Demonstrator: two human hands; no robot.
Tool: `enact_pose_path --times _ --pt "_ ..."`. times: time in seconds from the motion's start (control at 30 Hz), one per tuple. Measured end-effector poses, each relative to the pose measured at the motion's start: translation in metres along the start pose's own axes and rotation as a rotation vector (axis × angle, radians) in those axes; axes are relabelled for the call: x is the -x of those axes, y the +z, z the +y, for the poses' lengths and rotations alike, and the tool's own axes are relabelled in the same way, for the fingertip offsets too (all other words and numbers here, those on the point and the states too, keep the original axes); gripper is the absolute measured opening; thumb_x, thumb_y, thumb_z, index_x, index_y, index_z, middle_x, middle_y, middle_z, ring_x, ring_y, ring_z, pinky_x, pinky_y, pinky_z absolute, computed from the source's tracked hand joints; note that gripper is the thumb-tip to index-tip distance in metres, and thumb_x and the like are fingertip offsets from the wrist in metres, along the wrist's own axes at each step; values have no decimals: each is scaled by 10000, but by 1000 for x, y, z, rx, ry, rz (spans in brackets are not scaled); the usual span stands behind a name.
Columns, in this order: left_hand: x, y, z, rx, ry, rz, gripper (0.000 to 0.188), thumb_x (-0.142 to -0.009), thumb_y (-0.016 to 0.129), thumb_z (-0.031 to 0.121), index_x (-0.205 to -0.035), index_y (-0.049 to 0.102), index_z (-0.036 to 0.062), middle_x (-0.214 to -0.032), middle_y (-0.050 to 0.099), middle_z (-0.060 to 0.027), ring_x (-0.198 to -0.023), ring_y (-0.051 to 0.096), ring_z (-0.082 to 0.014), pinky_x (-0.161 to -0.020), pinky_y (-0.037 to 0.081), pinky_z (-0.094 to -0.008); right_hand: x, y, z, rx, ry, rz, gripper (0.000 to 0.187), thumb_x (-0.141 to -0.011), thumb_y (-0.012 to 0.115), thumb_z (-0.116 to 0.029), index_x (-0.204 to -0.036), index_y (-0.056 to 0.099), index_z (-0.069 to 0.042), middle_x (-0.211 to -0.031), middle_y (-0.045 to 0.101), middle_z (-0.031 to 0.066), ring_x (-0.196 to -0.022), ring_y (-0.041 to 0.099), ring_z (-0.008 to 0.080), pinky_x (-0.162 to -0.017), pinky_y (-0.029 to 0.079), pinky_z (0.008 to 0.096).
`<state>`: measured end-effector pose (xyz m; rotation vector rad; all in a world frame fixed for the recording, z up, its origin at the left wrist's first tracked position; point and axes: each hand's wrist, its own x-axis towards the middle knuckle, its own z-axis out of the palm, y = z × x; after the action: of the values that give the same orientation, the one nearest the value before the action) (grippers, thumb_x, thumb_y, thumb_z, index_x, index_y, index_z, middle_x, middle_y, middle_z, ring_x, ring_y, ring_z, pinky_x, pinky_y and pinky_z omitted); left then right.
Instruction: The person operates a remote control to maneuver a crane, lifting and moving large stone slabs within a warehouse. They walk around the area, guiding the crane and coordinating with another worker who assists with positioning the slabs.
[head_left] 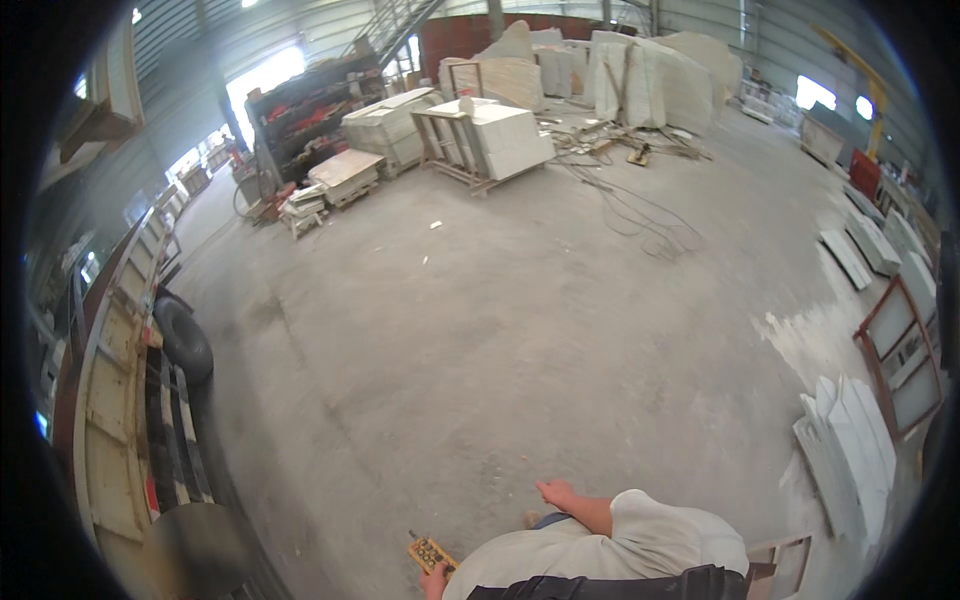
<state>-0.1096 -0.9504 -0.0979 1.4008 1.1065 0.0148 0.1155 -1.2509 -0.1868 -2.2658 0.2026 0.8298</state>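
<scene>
My left hand (435, 581) sits at the bottom edge, shut on a small yellow remote control box (430, 552) with several dark buttons and a short antenna. My right hand (556, 491) reaches forward and to the left over the bare concrete floor (480, 330). Its fingers are stretched out and it holds nothing. My white shirt and short sleeve (650, 535) fill the lower middle, with a dark strap across them.
A flatbed truck (115, 420) with a black tyre (186, 340) runs along the left. White stone blocks on pallets (505, 140) and big slabs (650, 80) stand at the back. Cables (645, 225) lie on the floor. Slabs (850, 450) and a red frame rack (900, 350) are at the right.
</scene>
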Motion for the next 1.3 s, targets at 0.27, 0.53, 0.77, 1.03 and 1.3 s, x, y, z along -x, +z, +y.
enact_pose_path --times 0.27,0.53,0.77,1.03,1.3 --pt "-93 3 -67 4 117 1 262 -658 645 98 -886 593 -20 -754 616 -86 -632 588 -173 -592 477 -302 4 -19 2 -75 41 -29 605 -817 385 -540 -884 645 2 -957 609 220 -926 560 385 -799 425 459" --pt "-53 36 12 -58 21 -241 259 -706 636 121 -919 567 -8 -787 607 -74 -657 575 -159 -587 459 -291 11 -12 30 -84 25 93 603 -794 391 -575 -656 623 -35 -703 625 148 -719 606 299 -687 458 404" --pt "-86 43 27 -202 72 -558 290 -696 650 145 -923 565 -15 -795 605 -69 -662 563 -157 -607 450 -290 77 2 69 -166 201 318 551 -798 410 -550 -815 671 -65 -794 635 172 -798 604 333 -713 457 415" --pt "-156 36 -1 -435 126 -541 385 -623 703 175 -918 577 -39 -821 616 -80 -701 567 -171 -647 454 -300 221 28 84 -477 492 683 517 -770 456 -561 -919 676 -117 -870 655 128 -852 605 324 -741 456 418" --pt "-65 54 34 -507 214 -760 315 -660 664 118 -931 571 -14 -850 610 -90 -771 591 -192 -655 490 -324 223 53 146 -529 654 624 498 -795 468 -510 -931 651 -68 -757 641 84 -730 605 240 -677 456 370"
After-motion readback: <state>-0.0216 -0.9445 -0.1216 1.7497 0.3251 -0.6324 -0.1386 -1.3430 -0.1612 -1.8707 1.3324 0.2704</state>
